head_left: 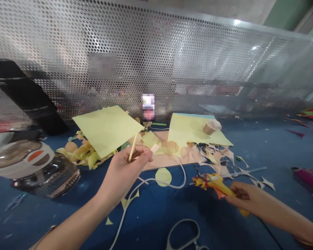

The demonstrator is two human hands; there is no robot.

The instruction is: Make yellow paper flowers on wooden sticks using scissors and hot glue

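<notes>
Left hand holds stick, right hand apparently glue-gun.

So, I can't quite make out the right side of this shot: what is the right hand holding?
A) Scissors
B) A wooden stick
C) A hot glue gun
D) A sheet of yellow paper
C: the right hand is wrapped around the grip of a yellow-and-orange hot glue gun.
</notes>
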